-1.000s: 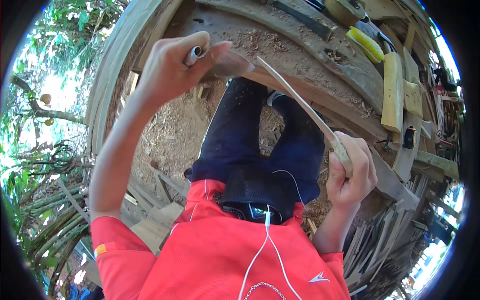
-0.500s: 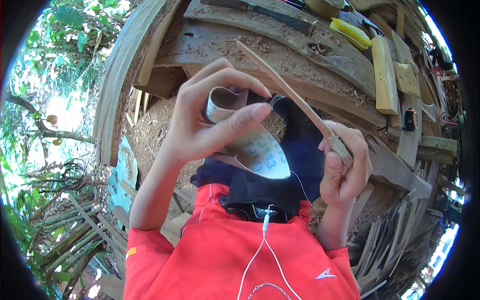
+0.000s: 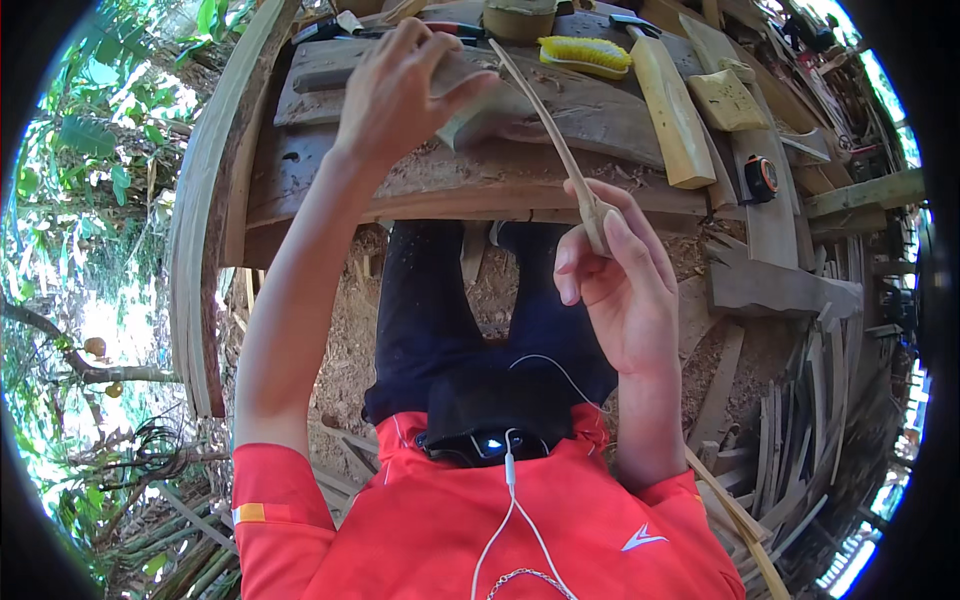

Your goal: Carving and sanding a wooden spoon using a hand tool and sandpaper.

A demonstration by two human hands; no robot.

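My right hand (image 3: 625, 265) pinches the thick, rounded end of a slender carved wooden stick (image 3: 545, 120). Its thin, slightly curved shaft points up and left over the workbench (image 3: 310, 185). My left hand (image 3: 395, 100) is stretched out above the bench's left part, thumb and fingers apart. Just below its thumb is a blurred pale sheet, apparently the sandpaper (image 3: 465, 125); motion smears its outline, and no grip on it shows.
Across the bench lie a yellow-bristled brush (image 3: 585, 57), a round wooden block (image 3: 520, 20) and a squared timber piece (image 3: 670, 115). An orange-and-black tape measure (image 3: 761, 178) sits at the right. Thin wood strips (image 3: 800, 430) are stacked at the lower right.
My left hand has moved forward over the bench, its fingers parting from the curled sandpaper. My right hand has shifted left and forward with the stick, its palm now turned up more.
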